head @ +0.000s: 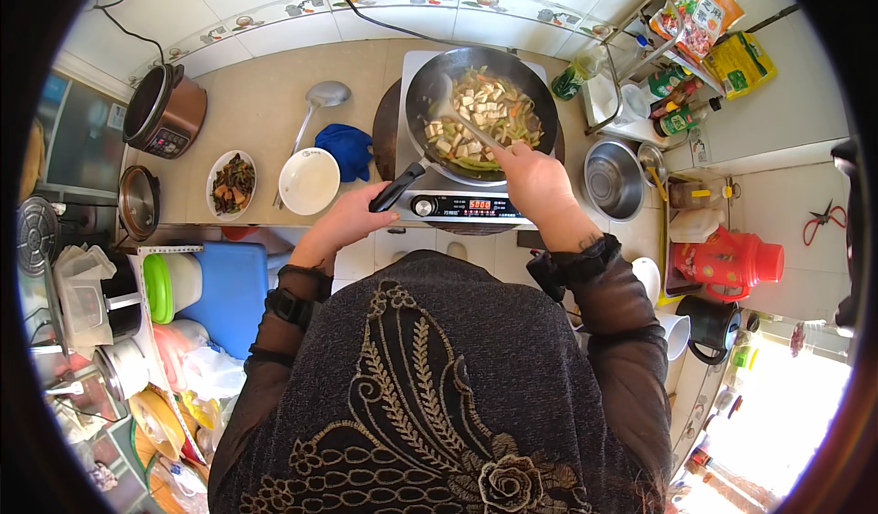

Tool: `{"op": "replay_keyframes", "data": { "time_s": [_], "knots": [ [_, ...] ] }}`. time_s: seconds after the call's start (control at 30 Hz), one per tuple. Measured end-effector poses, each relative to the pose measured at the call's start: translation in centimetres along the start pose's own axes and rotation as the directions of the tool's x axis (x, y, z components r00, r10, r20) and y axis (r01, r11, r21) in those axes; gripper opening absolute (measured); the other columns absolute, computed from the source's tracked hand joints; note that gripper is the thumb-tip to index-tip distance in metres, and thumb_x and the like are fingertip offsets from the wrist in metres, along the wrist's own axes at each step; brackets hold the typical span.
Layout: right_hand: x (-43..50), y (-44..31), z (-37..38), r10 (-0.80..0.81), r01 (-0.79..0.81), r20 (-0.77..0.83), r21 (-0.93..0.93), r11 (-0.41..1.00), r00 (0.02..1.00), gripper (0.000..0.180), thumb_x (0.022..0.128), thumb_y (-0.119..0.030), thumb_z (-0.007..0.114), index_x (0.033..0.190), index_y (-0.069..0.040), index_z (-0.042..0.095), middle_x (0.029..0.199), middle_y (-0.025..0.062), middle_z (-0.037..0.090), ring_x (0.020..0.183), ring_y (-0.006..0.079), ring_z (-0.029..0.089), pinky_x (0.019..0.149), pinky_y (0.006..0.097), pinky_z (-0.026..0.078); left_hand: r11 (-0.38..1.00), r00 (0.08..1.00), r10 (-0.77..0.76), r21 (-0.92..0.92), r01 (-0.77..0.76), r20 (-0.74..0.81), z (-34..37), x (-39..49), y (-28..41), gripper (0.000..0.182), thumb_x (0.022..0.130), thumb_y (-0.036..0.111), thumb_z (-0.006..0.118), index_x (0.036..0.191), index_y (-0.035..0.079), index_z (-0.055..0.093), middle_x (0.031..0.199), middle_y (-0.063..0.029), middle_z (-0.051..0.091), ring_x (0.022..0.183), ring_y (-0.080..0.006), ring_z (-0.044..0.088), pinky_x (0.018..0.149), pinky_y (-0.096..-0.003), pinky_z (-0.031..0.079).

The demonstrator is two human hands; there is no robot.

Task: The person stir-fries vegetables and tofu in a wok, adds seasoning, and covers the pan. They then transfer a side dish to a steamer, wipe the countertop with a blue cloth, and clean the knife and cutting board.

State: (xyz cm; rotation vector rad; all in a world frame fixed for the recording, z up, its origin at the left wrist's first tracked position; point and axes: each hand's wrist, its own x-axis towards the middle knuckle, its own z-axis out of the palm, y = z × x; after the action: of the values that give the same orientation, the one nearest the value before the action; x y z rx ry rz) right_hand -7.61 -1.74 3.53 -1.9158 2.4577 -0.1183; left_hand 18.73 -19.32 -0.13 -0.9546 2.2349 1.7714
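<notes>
A dark wok (425, 82) sits on an induction cooker (439, 205) whose red display is lit. Inside it are white tofu cubes (483, 102) mixed with green and orange vegetable strips. My left hand (343, 222) grips the wok's black handle (398, 188). In my right hand (538, 185) is a pale spatula (470, 124), its blade down in the food at the wok's left side. Left of the cooker are a blue cloth (345, 152), a white bowl (309, 181) and a metal ladle (328, 94) lying on the counter.
A plate of cooked food (233, 185) and a brown electric cooker (168, 113) stand to the left. Right of the wok are a steel basin (614, 181), a green-labelled bottle (579, 73) and a condiment rack (603, 95). A red thermos (727, 263) lies farther right. A black cable (370, 20) crosses the tiled wall.
</notes>
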Motion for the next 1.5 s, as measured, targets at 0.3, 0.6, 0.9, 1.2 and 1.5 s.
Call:
{"op": "replay_keyframes", "data": {
  "time_s": [0.3,0.6,0.9,1.2,1.5],
  "knots": [
    [-7.5,5.5,-5.8,0.010,-0.007,0.032,-0.098,0.995,0.999,0.031,0.080,-0.005,0.062,0.110,-0.012,0.065,0.084,0.0085,0.061,0.078,0.0313,0.065,0.066,0.0419,0.054,1.000,1.000,0.020,-0.001,-0.020,-0.002,0.1,-0.2,-0.1,0.051,0.085,0.023,0.071,0.132,0.010,0.059,0.082,0.0011,0.060,0.067,-0.0087,0.052,0.057,-0.0257,0.045],
    [-5.8,3.0,-1.9,0.073,-0.034,-0.175,0.214,0.976,0.982,0.034,0.081,-0.004,0.058,0.111,-0.014,0.069,0.087,0.0100,0.064,0.077,0.0346,0.065,0.065,0.0445,0.053,1.000,1.000,0.010,-0.002,-0.010,0.007,0.1,0.2,-0.4,0.052,0.087,0.021,0.071,0.135,0.010,0.058,0.081,0.0029,0.056,0.065,-0.0067,0.050,0.054,-0.0234,0.044],
    [-8.8,5.8,-7.1,0.036,-0.035,-0.018,0.013,0.999,0.999,0.031,0.081,-0.002,0.057,0.107,-0.013,0.070,0.083,0.0113,0.062,0.078,0.0351,0.064,0.066,0.0447,0.052,1.000,1.000,-0.005,0.003,0.005,-0.004,0.2,-0.1,-0.2,0.051,0.087,0.023,0.070,0.135,0.011,0.058,0.080,0.0034,0.056,0.064,-0.0062,0.049,0.054,-0.0235,0.043],
    [-9.1,8.4,-7.8,0.102,-0.121,0.162,0.109,0.987,0.981,0.032,0.081,-0.002,0.059,0.110,-0.007,0.070,0.097,0.0197,0.069,0.092,0.0395,0.065,0.083,0.0467,0.052,1.000,1.000,0.007,0.022,-0.007,-0.007,0.2,0.0,0.1,0.049,0.087,0.020,0.070,0.133,0.009,0.059,0.084,0.0026,0.056,0.066,-0.0061,0.050,0.054,-0.0233,0.043],
    [-8.8,7.3,-9.8,0.137,-0.209,0.285,0.240,0.948,0.949,0.034,0.083,-0.003,0.058,0.116,-0.004,0.067,0.093,0.0219,0.068,0.082,0.0364,0.067,0.076,0.0422,0.053,0.999,0.999,0.037,-0.010,-0.038,-0.028,0.4,-0.1,-0.3,0.045,0.088,0.023,0.069,0.130,0.009,0.060,0.077,0.0041,0.055,0.062,-0.0058,0.047,0.053,-0.0234,0.040]
  ]
}}
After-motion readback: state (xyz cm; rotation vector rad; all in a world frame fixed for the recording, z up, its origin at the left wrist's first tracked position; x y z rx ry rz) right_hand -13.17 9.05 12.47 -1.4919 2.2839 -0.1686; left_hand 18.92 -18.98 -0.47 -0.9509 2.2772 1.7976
